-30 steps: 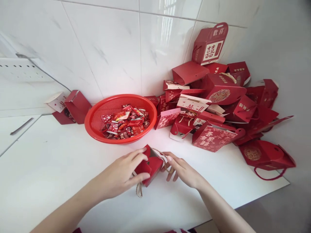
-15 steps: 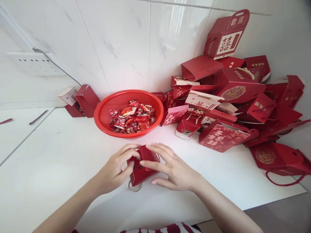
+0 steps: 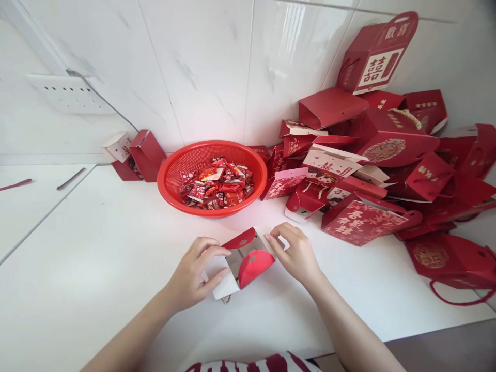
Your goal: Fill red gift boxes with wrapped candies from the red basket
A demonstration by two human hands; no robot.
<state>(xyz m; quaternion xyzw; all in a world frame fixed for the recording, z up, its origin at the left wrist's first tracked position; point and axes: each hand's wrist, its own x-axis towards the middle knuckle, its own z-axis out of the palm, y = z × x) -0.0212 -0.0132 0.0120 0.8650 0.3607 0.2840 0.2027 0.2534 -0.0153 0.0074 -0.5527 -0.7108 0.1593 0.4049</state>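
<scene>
A small red gift box stands on the white counter in front of me, its top flaps spread so the white inside shows. My left hand pinches the box's left flap. My right hand grips the right flap with curled fingers. A rope handle peeks out under the box. Just beyond it sits a red mesh basket holding several red-wrapped candies.
A heap of red gift boxes fills the back right corner against the tiled wall. Two more red boxes stand at the back left beside the basket. A wall socket with a cable is on the left.
The box was shut between my hands; now both hands have pulled its flaps apart, so the white inside shows. The view has shifted slightly left.
</scene>
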